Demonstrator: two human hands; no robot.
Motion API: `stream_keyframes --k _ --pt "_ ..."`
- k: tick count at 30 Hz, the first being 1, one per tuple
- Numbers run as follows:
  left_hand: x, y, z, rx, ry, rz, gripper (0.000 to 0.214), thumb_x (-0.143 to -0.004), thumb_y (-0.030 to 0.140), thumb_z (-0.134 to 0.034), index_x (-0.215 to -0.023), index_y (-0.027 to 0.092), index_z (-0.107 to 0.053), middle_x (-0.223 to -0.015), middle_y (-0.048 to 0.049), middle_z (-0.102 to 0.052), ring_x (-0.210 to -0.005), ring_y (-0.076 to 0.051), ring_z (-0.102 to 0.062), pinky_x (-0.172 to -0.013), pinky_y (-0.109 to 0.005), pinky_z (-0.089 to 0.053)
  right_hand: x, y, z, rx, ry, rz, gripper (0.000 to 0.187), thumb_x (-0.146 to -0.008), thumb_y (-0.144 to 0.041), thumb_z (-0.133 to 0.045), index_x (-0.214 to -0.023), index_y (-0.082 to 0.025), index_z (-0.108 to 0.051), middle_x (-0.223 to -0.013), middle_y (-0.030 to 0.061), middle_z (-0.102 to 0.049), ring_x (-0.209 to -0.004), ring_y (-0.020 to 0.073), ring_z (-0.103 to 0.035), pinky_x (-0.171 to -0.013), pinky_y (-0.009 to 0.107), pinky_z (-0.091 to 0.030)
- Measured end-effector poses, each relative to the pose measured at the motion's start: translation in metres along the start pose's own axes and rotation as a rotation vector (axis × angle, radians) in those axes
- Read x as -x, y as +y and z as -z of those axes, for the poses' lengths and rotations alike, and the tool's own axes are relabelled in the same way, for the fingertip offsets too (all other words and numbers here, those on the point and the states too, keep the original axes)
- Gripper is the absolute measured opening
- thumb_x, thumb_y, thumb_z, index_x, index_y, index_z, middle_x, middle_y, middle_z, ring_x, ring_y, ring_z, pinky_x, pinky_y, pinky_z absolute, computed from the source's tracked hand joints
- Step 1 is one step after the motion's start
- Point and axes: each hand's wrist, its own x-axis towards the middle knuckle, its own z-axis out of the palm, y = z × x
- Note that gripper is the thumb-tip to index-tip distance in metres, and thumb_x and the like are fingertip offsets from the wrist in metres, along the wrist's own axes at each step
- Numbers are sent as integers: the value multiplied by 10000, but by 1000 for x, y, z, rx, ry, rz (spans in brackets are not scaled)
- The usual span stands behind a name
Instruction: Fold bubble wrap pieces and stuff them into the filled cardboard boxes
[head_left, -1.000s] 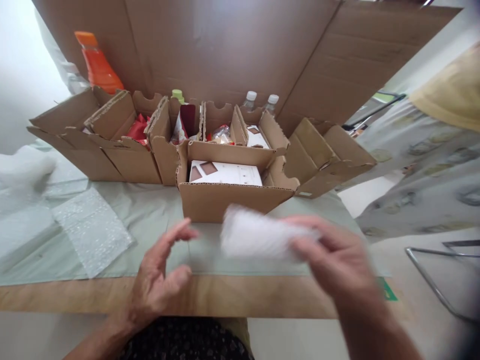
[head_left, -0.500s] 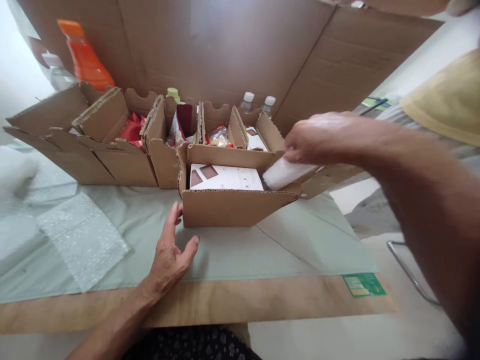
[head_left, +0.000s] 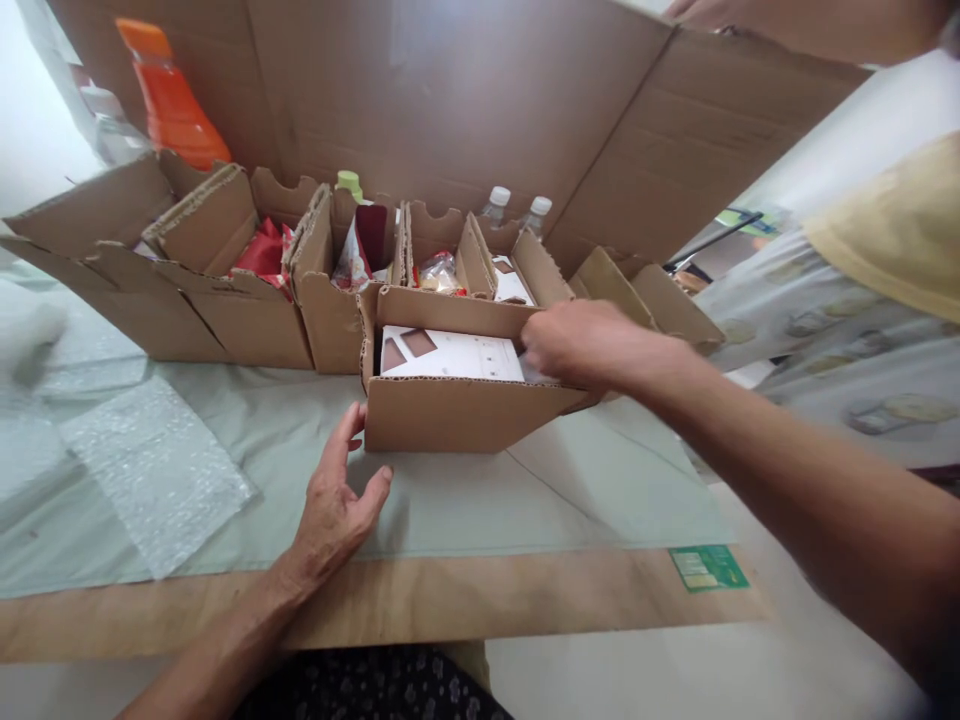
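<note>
Room is tight behind: cardboard box (head_left: 450,410) sits against the row of boxes (head_left: 255,320), with bare green cloth (head_left: 465,500) open in front. Left hand (head_left: 337,500) lies open and empty by its front left corner. Right hand (head_left: 577,345) has dropped into the box's right end; the white wad it held above earlier is hidden, grip unclear.

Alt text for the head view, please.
The right hand reaches into the right end of an open cardboard box holding a white carton; the left hand rests on the green cloth by its front left corner. More boxes stand behind.
</note>
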Motion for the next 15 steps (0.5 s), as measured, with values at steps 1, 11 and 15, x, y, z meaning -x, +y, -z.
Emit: stream_keyframes --k 1,11,15 --pt "0 0 0 -6 4 3 764 -919 261 -642 -1622 278 -345 -1538 -153 -567 -1355 -304 -607 -1083 -512 -546 0 -2 5 40 -96 32 304 -716 -327 -791 -507 -233 -591 -511 53 -586 -624 240 -644 -692 412 -516" --pt "-1 -1 2 -14 -17 8 748 -937 259 -634 -1622 275 -334 -1485 -160 -614 -1309 -303 -643 -1045 -511 -564 9 -29 29 161 -452 34 182 -787 -87 -589 -689 -196 -696 -699 37 -677 -623 161 -560 -579 286 -351" --pt "0 -1 3 -17 -21 13 744 -938 261 -635 -1619 298 -338 -1470 -137 -628 -1278 -290 -660 -1027 -494 -570 33 -28 36 65 -253 -33 162 -839 -136 -620 -723 -206 -708 -748 53 -718 -684 204 -625 -609 305 -377"
